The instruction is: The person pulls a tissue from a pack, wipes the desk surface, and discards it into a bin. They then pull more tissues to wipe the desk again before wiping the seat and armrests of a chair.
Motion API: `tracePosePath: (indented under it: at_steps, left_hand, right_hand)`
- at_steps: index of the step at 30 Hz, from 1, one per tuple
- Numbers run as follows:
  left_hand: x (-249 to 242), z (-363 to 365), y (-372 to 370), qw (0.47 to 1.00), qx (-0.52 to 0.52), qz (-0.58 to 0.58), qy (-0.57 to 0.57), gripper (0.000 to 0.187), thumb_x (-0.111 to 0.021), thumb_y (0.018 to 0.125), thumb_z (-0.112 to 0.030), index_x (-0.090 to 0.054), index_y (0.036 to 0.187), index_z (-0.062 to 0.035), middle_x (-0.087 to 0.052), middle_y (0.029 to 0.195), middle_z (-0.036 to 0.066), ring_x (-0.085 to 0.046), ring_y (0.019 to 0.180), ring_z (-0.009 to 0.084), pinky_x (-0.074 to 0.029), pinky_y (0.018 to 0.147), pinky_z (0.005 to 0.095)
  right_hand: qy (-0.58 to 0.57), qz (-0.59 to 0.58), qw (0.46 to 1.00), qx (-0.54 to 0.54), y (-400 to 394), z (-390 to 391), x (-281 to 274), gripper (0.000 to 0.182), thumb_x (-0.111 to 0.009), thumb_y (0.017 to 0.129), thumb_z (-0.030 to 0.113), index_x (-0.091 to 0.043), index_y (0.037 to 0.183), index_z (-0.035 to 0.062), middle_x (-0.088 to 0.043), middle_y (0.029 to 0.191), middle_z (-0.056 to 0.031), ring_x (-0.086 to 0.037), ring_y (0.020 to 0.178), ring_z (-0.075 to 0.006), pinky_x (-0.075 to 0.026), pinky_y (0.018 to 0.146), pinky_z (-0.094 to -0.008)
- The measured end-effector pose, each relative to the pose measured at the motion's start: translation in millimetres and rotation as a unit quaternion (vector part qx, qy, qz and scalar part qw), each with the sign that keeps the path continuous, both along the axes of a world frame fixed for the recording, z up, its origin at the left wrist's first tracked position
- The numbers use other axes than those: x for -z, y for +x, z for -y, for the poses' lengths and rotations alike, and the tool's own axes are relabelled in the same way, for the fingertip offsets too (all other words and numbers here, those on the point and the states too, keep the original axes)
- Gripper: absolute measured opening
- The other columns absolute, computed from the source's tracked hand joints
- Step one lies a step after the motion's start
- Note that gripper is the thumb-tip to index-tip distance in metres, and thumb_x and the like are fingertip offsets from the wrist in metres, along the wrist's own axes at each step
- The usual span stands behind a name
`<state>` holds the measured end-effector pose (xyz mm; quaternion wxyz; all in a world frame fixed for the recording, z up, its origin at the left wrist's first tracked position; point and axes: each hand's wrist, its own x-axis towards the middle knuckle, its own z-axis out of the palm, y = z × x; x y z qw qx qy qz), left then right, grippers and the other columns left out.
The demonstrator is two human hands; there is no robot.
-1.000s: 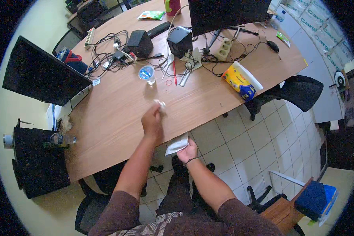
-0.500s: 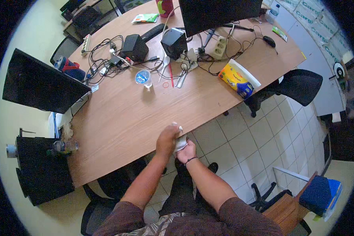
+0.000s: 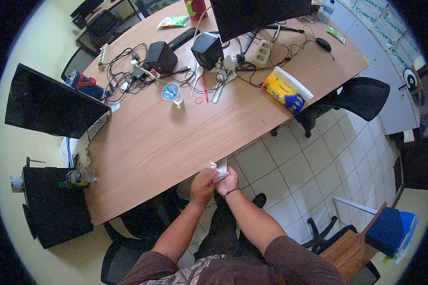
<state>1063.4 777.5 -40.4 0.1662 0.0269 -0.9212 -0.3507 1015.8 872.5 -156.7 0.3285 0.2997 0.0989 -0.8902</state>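
Note:
Just off the table's front edge, both my hands meet around a crumpled white tissue point(image 3: 222, 168). My left hand point(image 3: 203, 186) pinches its left side, fingers closed. My right hand point(image 3: 229, 181), with a dark band at the wrist, is curled around the lower right part of it. My fingers partly hide the tissue. Further back on the table stand a sealed plastic water cup point(image 3: 171, 91) and, to the right, a yellow and blue tissue pack point(image 3: 285, 90).
On the wooden table point(image 3: 147, 152) lie tangled cables, two black speakers point(image 3: 160, 57), a power strip point(image 3: 262, 53), a red pen point(image 3: 205, 89) and a white spoon point(image 3: 198, 72). A monitor point(image 3: 54, 102) stands left. Office chairs point(image 3: 364, 97) surround the table.
My left hand has come down from above the table edge to my right hand, and both now hold the tissue together. The view has shifted slightly.

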Motion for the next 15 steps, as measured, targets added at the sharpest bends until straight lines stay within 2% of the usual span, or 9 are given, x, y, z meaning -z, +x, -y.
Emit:
tracePosePath:
  at_steps: [1, 3, 4, 6, 7, 10, 12, 14, 15]
  left_hand:
    - [-5, 3, -1, 1.0, 0.002, 0.0, -0.001, 0.024, -0.068, 0.081, -0.002, -0.071, 0.104, -0.009, -0.07, 0.112, 0.013, -0.065, 0.11, 0.0312, -0.051, 0.098, 0.0398]
    - [-15, 12, -2, 0.996, -0.078, -0.009, 0.032, 0.023, -0.063, 0.085, 0.002, -0.07, 0.105, -0.0062, -0.069, 0.115, 0.014, -0.065, 0.111, 0.0301, -0.049, 0.1, 0.0387]
    - [-12, 20, -5, 0.997, -0.076, -0.01, 0.03, 0.023, -0.063, 0.085, 0.002, -0.07, 0.105, -0.0062, -0.069, 0.115, 0.014, -0.065, 0.111, 0.0301, -0.049, 0.1, 0.0387]
    - [0, 36, -16, 0.978, -0.174, -0.041, 0.102, 0.022, -0.06, 0.087, 0.004, -0.07, 0.105, -0.0039, -0.069, 0.115, 0.015, -0.065, 0.112, 0.0293, -0.049, 0.1, 0.0384]
    - [-2, 41, -23, 0.975, -0.199, -0.038, 0.095, 0.022, -0.058, 0.087, 0.003, -0.07, 0.105, -0.003, -0.069, 0.115, 0.016, -0.065, 0.112, 0.0288, -0.049, 0.099, 0.0371]
    - [-1, 43, -36, 0.982, -0.19, -0.003, 0.026, 0.021, -0.06, 0.086, 0.002, -0.07, 0.103, -0.0023, -0.068, 0.114, 0.017, -0.064, 0.112, 0.0296, -0.048, 0.101, 0.0375]
    - [5, 28, -35, 0.983, -0.178, 0.015, 0.049, 0.023, -0.059, 0.085, 0.002, -0.07, 0.105, -0.0035, -0.068, 0.116, 0.016, -0.064, 0.113, 0.03, -0.048, 0.101, 0.0374]
    - [9, 11, -27, 0.998, -0.056, 0.038, 0.02, 0.026, -0.059, 0.084, 0.003, -0.069, 0.107, -0.0047, -0.068, 0.116, 0.016, -0.064, 0.113, 0.0306, -0.049, 0.1, 0.0379]
    - [10, 1, -22, 0.997, -0.056, 0.039, 0.02, 0.026, -0.059, 0.084, 0.003, -0.069, 0.107, -0.0047, -0.068, 0.116, 0.016, -0.064, 0.113, 0.0306, -0.049, 0.1, 0.0379]
  right_hand:
    - [-0.001, 0.0, 1.0, 0.002, -1, 0, -4, 0.047, -0.033, 0.099, 0.038, -0.061, 0.116, 0.0036, -0.066, 0.115, -0.0137, -0.063, 0.106, -0.03, -0.048, 0.097, -0.0451]
    - [-0.015, -0.002, 1.0, 0.023, -3, 0, -11, 0.045, -0.037, 0.098, 0.036, -0.06, 0.119, 0.004, -0.064, 0.12, -0.0131, -0.06, 0.112, -0.0304, -0.043, 0.103, -0.0466]
    - [-0.016, -0.002, 1.0, 0.024, -3, 0, -10, 0.045, -0.037, 0.098, 0.036, -0.06, 0.119, 0.004, -0.064, 0.12, -0.0131, -0.06, 0.112, -0.0304, -0.043, 0.103, -0.0466]
    - [-0.03, 0.002, 0.999, 0.031, -5, 1, -5, 0.043, -0.039, 0.097, 0.035, -0.06, 0.12, 0.005, -0.063, 0.124, -0.0114, -0.057, 0.117, -0.0301, -0.039, 0.107, -0.0474]
    - [-0.032, 0.0, 0.999, 0.031, -7, 1, -3, 0.043, -0.039, 0.097, 0.035, -0.06, 0.12, 0.005, -0.063, 0.124, -0.0114, -0.057, 0.117, -0.0301, -0.039, 0.107, -0.0474]
    - [-0.042, -0.015, 0.999, 0.02, -6, 1, -3, 0.04, -0.041, 0.096, 0.032, -0.06, 0.12, 0.0061, -0.064, 0.123, -0.0092, -0.056, 0.118, -0.0296, -0.038, 0.107, -0.0474]
    - [-0.023, 0.002, 0.999, 0.029, -8, 1, -13, 0.04, -0.039, 0.097, 0.032, -0.061, 0.119, 0.0054, -0.064, 0.123, -0.0109, -0.057, 0.117, -0.0295, -0.039, 0.107, -0.0462]
    - [-0.007, -0.008, 1.0, 0.024, -6, 0, -11, 0.041, -0.038, 0.097, 0.032, -0.061, 0.118, 0.0049, -0.064, 0.121, -0.0121, -0.058, 0.115, -0.0296, -0.04, 0.106, -0.0457]
    - [0.007, -0.019, 1.0, 0.02, -6, -1, -10, 0.041, -0.038, 0.098, 0.032, -0.061, 0.117, 0.0045, -0.064, 0.12, -0.0134, -0.059, 0.113, -0.0298, -0.042, 0.105, -0.0452]
